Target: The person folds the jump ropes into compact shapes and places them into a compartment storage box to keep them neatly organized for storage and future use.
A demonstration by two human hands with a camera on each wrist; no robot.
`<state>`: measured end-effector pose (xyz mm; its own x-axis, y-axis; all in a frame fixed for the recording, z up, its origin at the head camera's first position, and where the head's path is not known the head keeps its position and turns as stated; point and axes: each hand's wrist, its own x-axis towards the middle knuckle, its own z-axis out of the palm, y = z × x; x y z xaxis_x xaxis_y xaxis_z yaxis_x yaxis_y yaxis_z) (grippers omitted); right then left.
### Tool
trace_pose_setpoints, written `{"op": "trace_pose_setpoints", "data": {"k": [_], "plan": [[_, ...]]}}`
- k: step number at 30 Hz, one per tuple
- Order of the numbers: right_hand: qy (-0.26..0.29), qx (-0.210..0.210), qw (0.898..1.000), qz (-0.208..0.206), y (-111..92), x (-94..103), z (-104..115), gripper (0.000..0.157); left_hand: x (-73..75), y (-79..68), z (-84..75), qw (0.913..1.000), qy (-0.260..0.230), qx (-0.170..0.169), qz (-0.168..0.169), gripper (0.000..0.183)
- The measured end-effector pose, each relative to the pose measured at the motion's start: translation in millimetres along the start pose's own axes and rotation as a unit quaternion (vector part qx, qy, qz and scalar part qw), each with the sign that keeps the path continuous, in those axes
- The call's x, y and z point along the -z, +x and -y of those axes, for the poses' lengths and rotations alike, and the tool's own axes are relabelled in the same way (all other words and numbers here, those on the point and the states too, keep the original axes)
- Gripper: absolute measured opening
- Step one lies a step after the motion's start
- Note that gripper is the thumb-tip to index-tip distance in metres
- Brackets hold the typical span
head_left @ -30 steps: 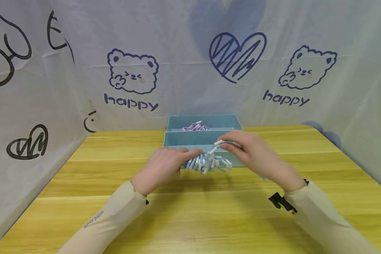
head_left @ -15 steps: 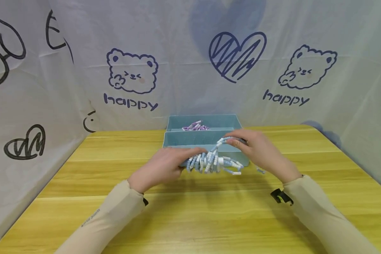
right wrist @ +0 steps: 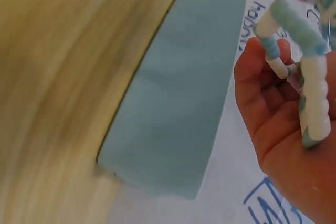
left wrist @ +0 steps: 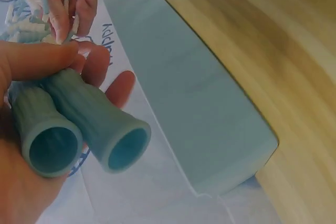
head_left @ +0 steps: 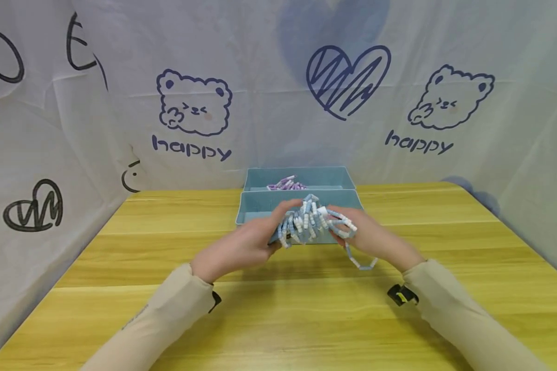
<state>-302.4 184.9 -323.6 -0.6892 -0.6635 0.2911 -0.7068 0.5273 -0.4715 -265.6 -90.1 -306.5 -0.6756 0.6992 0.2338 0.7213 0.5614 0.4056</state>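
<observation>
A blue-and-white beaded jump rope (head_left: 310, 214) hangs bunched in loops between both hands, in front of a light-blue box (head_left: 254, 202). My left hand (head_left: 241, 246) grips its two blue handles (left wrist: 86, 103), which lie side by side with their hollow ends toward the left wrist camera; the thumb presses across them. On the other side of the bundle, my right hand (head_left: 376, 236) holds beaded strands, its fingers partly hidden behind them. One loop dangles below that hand. In the right wrist view, a strand (right wrist: 315, 95) crosses the right palm beside curled fingers.
Behind the front box stands a second light-blue box (head_left: 327, 178) holding a purple-and-white beaded bundle (head_left: 288, 184). Both rest near the back of a wooden table (head_left: 278, 319). A printed white cloth (head_left: 278, 103) hangs behind and at the sides.
The right hand has lowered from holding a strand up and out to the right, and is now behind the bundle. The left hand has raised the bundle slightly, its thumb lifting; a loop now dangles at right.
</observation>
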Motion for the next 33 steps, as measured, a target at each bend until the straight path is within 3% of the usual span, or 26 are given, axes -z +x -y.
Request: {"op": "trace_pose_setpoints", "data": {"k": [4, 8, 14, 16, 19, 23, 26, 30, 33], "plan": [[0.025, 0.013, 0.999, 0.024, 0.4, -5.5, 7.9, 0.008, -0.3, 0.1, -2.8, 0.9999, 0.003, -0.009, -0.009, 0.114], [0.076, -0.014, 0.995, 0.065, -0.8, -9.2, 15.4, 0.015, 0.8, 0.5, -3.2, 0.9995, 0.004, -0.022, -0.021, 0.115], [0.159, -0.074, 0.981, 0.085, 0.8, -13.2, 23.1, 0.017, 2.5, -0.7, -0.7, 0.9963, 0.014, 0.015, -0.083, 0.114], [0.152, -0.106, 0.979, 0.081, 1.4, -12.9, 27.0, 0.026, 2.8, -0.8, 0.7, 0.9935, 0.029, 0.033, -0.105, 0.114], [0.075, -0.123, 0.987, 0.075, 2.7, -12.2, 35.4, 0.034, 3.1, -1.4, 2.9, 0.9904, 0.043, 0.055, -0.119, 0.114], [-0.049, -0.102, 0.993, 0.037, 3.6, -11.4, 49.1, 0.031, 3.6, -1.1, 5.8, 0.9896, 0.040, 0.069, -0.119, 0.115], [-0.083, -0.065, 0.994, -0.016, 3.2, -10.1, 57.1, 0.040, 4.9, -1.0, 7.3, 0.9889, 0.031, 0.085, -0.118, 0.118], [-0.052, -0.011, 0.997, -0.055, 1.8, -5.4, 63.3, 0.039, 6.3, -0.9, 9.3, 0.9884, 0.014, 0.105, -0.109, 0.118], [0.027, -0.001, 1.000, -0.015, 0.5, 0.4, 66.1, 0.049, 6.6, -0.5, 11.1, 0.9880, 0.004, 0.112, -0.107, 0.116]]}}
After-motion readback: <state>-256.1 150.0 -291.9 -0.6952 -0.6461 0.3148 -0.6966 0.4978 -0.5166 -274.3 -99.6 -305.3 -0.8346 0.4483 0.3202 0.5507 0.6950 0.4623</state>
